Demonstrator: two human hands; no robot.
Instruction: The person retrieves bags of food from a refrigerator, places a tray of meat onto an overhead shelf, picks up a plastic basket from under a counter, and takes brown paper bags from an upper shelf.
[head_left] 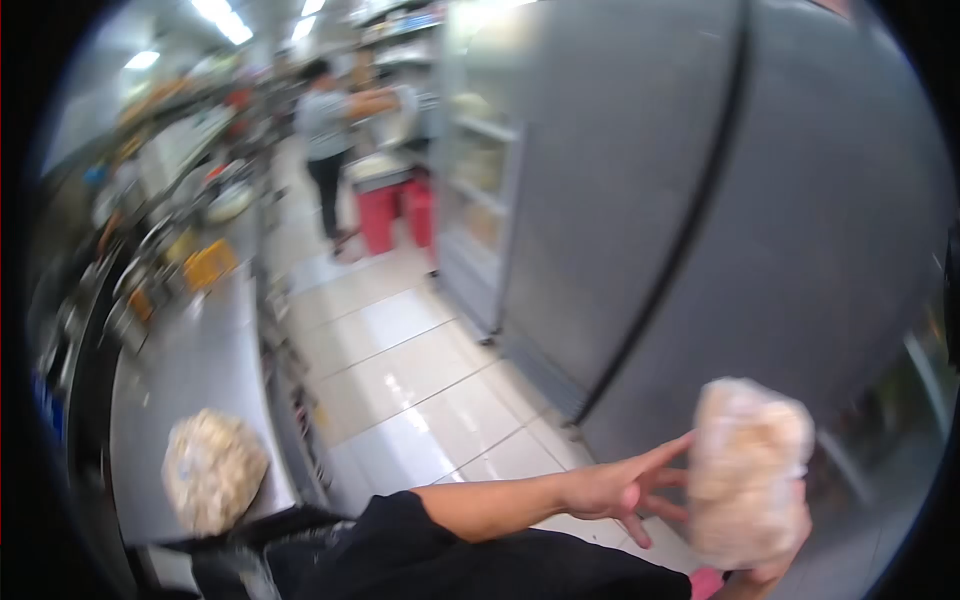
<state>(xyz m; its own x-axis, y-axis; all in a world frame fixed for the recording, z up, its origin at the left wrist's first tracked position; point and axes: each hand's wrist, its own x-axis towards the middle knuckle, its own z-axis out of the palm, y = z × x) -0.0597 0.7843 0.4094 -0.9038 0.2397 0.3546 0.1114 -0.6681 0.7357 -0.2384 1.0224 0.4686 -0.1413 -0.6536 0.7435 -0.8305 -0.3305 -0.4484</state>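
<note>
A clear plastic bag of pale, lumpy food (748, 470) is held up at the lower right, in front of the grey doors. My right hand (782, 560) grips its lower right side from behind, with the fingers partly hidden by the bag. Reaching across from the left, my left hand (625, 490) has its fingers spread near the bag's left side; whether the fingertips touch it I cannot tell. A similar bag of pale chunks (213, 472) rests on the near end of the steel counter (185, 375).
Tall grey refrigerator doors (620, 200) stand on the right, beside a glass-fronted cabinet (480, 190). Farther down the tiled aisle (385, 350), a person (327, 130) stands by red bins (378, 215). A yellow container (209, 264) and metal pots line the left counter.
</note>
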